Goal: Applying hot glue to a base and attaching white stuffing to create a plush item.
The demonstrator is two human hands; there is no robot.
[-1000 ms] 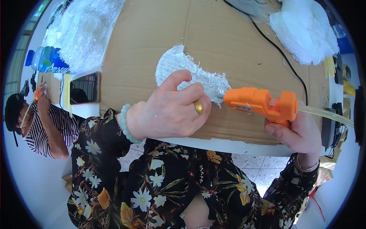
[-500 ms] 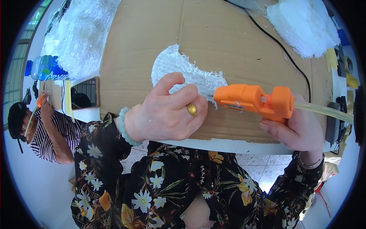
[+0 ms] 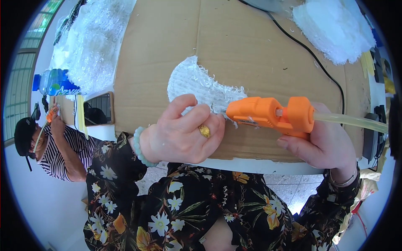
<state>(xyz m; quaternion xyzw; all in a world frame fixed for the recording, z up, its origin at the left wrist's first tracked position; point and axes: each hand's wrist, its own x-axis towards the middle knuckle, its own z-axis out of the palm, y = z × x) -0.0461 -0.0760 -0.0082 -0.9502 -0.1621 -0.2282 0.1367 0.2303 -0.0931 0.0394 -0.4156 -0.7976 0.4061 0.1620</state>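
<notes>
A white, fuzzy-edged crescent of ribbed fabric (image 3: 189, 77) lies on the cardboard in front of me. Its near edge is pinched in my left hand (image 3: 184, 131), whose fingers are curled closed; the fingertips hide the exact grip. My right hand (image 3: 324, 142) is wrapped round the handle of an orange hot glue gun (image 3: 268, 115). The gun points left, and its front end sits close beside my left fingers at the fabric's right tip. Whether the nozzle touches the fabric is hidden. A translucent glue stick (image 3: 351, 120) runs out of the gun's rear to the right.
Brown cardboard (image 3: 259, 50) covers the table. White shredded fibre (image 3: 100, 46) is heaped at the far left, with more white fluff (image 3: 333, 31) at the far right. A black cable (image 3: 310, 52) crosses the right side. A phone (image 3: 99, 109), a bottle (image 3: 56, 82) and a co-worker (image 3: 58, 146) are at left.
The glue gun and my left hand have shifted slightly left and nearer to me along the fabric's edge. The whole view has also moved a little. Both hands keep their hold.
</notes>
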